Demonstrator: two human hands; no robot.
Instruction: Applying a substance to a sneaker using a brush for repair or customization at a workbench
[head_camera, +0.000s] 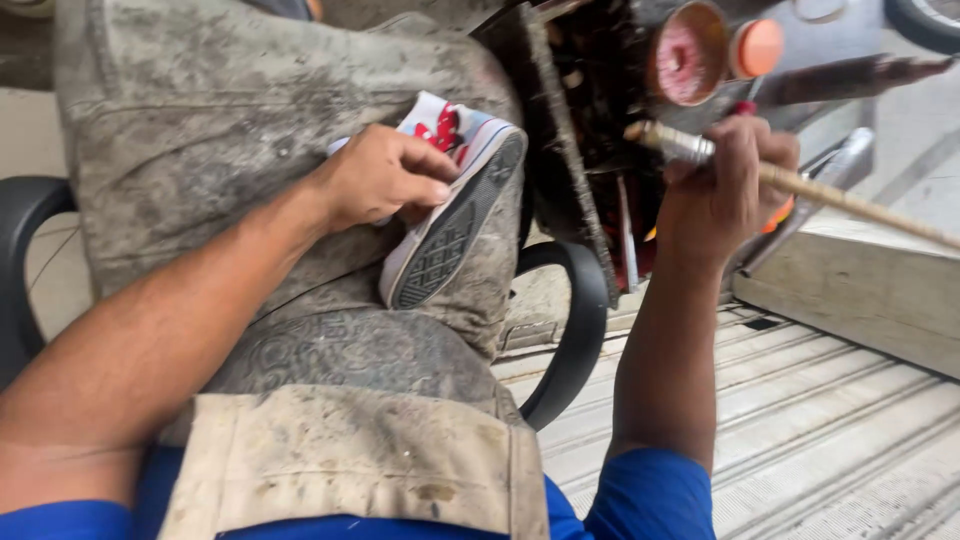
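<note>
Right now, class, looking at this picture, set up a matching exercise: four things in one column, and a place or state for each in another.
Things:
1. shoe
2. brush
3. apron
4. chair armrest

Places or states:
A. black, curved, beside the lap
B. gripped in the right hand
C. grey and soiled, spread across the lap
D. held by the left hand, sole facing up

Pairs: 1-D, 2-B, 3-C, 4-A
</note>
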